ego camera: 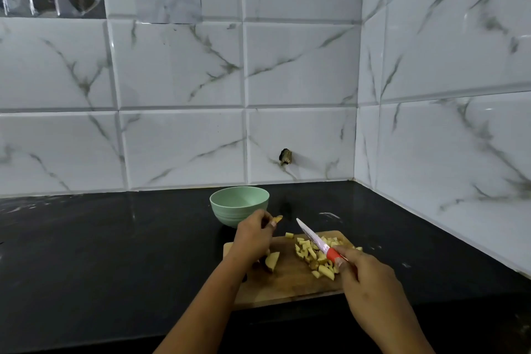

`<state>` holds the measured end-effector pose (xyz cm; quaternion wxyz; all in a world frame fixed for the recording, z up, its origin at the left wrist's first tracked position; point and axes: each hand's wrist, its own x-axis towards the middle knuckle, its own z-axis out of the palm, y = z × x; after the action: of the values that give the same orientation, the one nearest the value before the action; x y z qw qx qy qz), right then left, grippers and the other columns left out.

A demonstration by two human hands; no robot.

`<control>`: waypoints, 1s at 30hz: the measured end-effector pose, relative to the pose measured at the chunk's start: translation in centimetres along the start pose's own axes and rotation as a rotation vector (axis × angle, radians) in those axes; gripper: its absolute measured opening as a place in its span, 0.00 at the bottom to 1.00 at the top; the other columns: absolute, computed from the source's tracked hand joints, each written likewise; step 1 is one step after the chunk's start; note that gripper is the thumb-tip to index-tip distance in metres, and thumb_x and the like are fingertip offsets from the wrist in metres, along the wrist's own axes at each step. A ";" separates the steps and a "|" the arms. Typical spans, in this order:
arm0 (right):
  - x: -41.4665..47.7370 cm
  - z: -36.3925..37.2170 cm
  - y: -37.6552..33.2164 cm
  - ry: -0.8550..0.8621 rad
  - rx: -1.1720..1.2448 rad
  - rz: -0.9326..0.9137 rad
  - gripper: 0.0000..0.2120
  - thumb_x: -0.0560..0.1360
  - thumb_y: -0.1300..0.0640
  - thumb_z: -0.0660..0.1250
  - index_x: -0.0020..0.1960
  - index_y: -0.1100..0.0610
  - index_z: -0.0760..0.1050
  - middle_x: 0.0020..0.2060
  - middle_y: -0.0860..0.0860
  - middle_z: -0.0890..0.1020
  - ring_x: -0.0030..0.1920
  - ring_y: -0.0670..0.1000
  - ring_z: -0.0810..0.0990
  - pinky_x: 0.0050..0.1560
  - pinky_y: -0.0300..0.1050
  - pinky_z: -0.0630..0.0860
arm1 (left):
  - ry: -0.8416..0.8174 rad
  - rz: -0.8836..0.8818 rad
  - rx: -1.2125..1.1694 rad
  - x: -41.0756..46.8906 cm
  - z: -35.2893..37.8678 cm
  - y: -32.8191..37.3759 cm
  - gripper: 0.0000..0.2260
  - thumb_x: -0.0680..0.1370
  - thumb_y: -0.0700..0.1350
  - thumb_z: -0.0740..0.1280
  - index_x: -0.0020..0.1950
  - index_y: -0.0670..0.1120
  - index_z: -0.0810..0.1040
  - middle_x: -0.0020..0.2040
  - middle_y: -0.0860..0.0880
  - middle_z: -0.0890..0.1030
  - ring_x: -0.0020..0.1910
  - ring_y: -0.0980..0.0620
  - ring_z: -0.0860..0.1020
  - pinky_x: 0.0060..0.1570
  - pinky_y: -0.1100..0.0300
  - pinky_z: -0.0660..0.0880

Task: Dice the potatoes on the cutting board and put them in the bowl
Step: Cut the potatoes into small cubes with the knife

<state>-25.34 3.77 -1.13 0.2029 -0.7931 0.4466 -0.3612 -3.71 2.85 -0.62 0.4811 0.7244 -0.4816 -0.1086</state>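
Observation:
A wooden cutting board [287, 287] lies on the black counter. A pile of diced potato [314, 256] covers its right half, and a larger potato wedge [272, 260] lies near its left side. My left hand [253, 234] pinches a small potato piece [277, 219] above the board's far left corner, just in front of the pale green bowl [239, 204]. My right hand [370, 282] grips the red handle of a knife [314, 240], whose blade points up and left over the diced pile.
The black counter [115, 253] runs along white marble-look tiled walls that meet in a corner at the right. A dark fixture [285, 156] sticks out of the back wall above the bowl. The board sits near the counter's front edge.

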 end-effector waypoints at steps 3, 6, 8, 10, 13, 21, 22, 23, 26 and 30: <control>0.2 -0.2 0.5 0.008 0.077 0.032 0.17 0.81 0.51 0.57 0.69 0.46 0.71 0.56 0.47 0.78 0.48 0.42 0.70 0.51 0.37 0.71 | -0.124 -0.053 0.069 1.7 1.1 0.8 0.05 0.82 0.45 0.58 0.55 0.47 0.71 0.55 0.47 0.78 0.48 0.54 0.74 0.40 0.63 0.69; 0.2 -0.4 1.3 0.013 0.161 0.060 0.15 0.81 0.52 0.59 0.67 0.46 0.73 0.47 0.43 0.75 0.45 0.42 0.73 0.46 0.35 0.70 | -0.233 -0.110 0.121 3.0 2.0 0.8 0.04 0.82 0.45 0.56 0.54 0.49 0.70 0.56 0.46 0.77 0.51 0.51 0.75 0.49 0.58 0.72; 0.2 -0.5 2.0 0.010 0.208 0.073 0.15 0.80 0.53 0.60 0.65 0.45 0.75 0.44 0.43 0.75 0.46 0.44 0.76 0.45 0.35 0.71 | -0.288 -0.130 0.119 3.2 2.4 0.7 0.04 0.82 0.45 0.56 0.53 0.48 0.70 0.57 0.45 0.79 0.53 0.50 0.76 0.56 0.53 0.73; 0.2 -0.7 2.6 0.004 0.237 0.092 0.15 0.80 0.53 0.60 0.65 0.46 0.75 0.43 0.45 0.76 0.47 0.46 0.76 0.45 0.34 0.70 | -0.320 -0.119 0.131 3.1 2.6 0.8 0.05 0.82 0.45 0.56 0.53 0.48 0.71 0.58 0.45 0.79 0.56 0.49 0.76 0.60 0.51 0.72; 0.2 -0.8 3.0 0.007 0.267 0.110 0.15 0.80 0.54 0.60 0.66 0.48 0.74 0.43 0.45 0.76 0.48 0.47 0.76 0.49 0.35 0.71 | -0.340 -0.068 0.213 2.7 2.6 1.0 0.05 0.81 0.49 0.56 0.51 0.51 0.70 0.57 0.47 0.79 0.57 0.49 0.76 0.61 0.48 0.72; -0.8 -0.7 2.4 -0.027 0.306 0.087 0.14 0.80 0.54 0.60 0.65 0.47 0.74 0.39 0.43 0.75 0.41 0.42 0.74 0.38 0.30 0.67 | -0.227 0.023 0.042 -0.6 1.1 2.3 0.05 0.82 0.45 0.56 0.48 0.50 0.70 0.56 0.45 0.80 0.56 0.52 0.78 0.54 0.56 0.75; -1.0 -0.7 2.3 -0.019 0.309 0.080 0.14 0.80 0.54 0.60 0.65 0.48 0.75 0.39 0.43 0.75 0.41 0.41 0.74 0.38 0.30 0.67 | -0.179 0.038 0.035 -1.0 0.5 2.4 0.05 0.82 0.45 0.57 0.47 0.51 0.71 0.54 0.46 0.80 0.55 0.53 0.78 0.52 0.56 0.75; -1.3 -0.8 2.1 -0.016 0.308 0.069 0.14 0.80 0.54 0.60 0.65 0.48 0.75 0.38 0.42 0.75 0.41 0.41 0.73 0.37 0.30 0.67 | -0.137 0.049 0.048 -1.8 -0.3 2.4 0.05 0.81 0.46 0.59 0.46 0.53 0.71 0.52 0.48 0.81 0.52 0.53 0.78 0.49 0.56 0.75; -2.1 -0.9 1.7 -0.045 0.280 0.026 0.15 0.80 0.54 0.60 0.65 0.46 0.74 0.38 0.43 0.75 0.37 0.41 0.74 0.35 0.29 0.68 | -0.031 0.053 0.177 -4.5 -2.8 1.4 0.03 0.79 0.49 0.64 0.45 0.54 0.75 0.46 0.53 0.79 0.46 0.55 0.76 0.42 0.59 0.73; -3.0 -0.7 0.8 -0.152 0.212 -0.018 0.16 0.81 0.53 0.59 0.67 0.41 0.71 0.37 0.41 0.76 0.39 0.40 0.76 0.37 0.29 0.69 | 0.026 -0.059 0.270 -8.2 -4.9 -1.2 0.07 0.74 0.52 0.70 0.36 0.54 0.78 0.49 0.57 0.79 0.53 0.51 0.75 0.54 0.51 0.74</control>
<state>-27.32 5.88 -2.40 0.3158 -0.7962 0.3821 -0.3469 -4.12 12.40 -1.54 0.3819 0.7979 -0.4640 -0.0475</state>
